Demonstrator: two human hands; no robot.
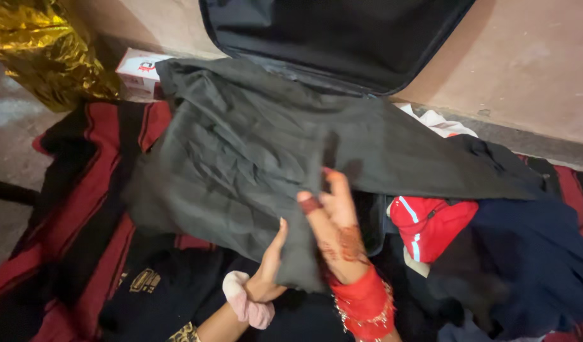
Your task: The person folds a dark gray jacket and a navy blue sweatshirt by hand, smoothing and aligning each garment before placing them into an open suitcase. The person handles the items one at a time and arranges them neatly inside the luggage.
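A dark grey cloth (241, 152), creased and spread wide, lies across an open black suitcase (342, 38) and over the pile of clothes below it. Both of the person's hands are at its near edge. The left hand (269, 269) comes up from below with a pink scrunchie (247, 301) round the wrist; its thumb sticks up in front of the cloth and the other fingers are hidden behind the fabric, so it looks pinched on the edge, though I cannot tell how firmly. The right hand (336, 234), patterned with henna and wearing a red beaded cuff (364, 304), lies flat on the cloth with its fingers stretched out and slightly apart, pressing rather than gripping.

The suitcase lid leans back against a pale wall (526, 57). Just right of the right hand sits a red garment with white stripes (431, 225), and beside that a navy blue garment (532, 253). A bit of white fabric (440, 120) peeks out under the cloth's far edge. Underneath everything is a red and black striped blanket (82, 202). A black garment with a gold emblem (152, 285) lies near the left forearm. At the top left are a crumpled gold foil sheet (38, 44) and a small white and red box (139, 69), touching the cloth's corner.
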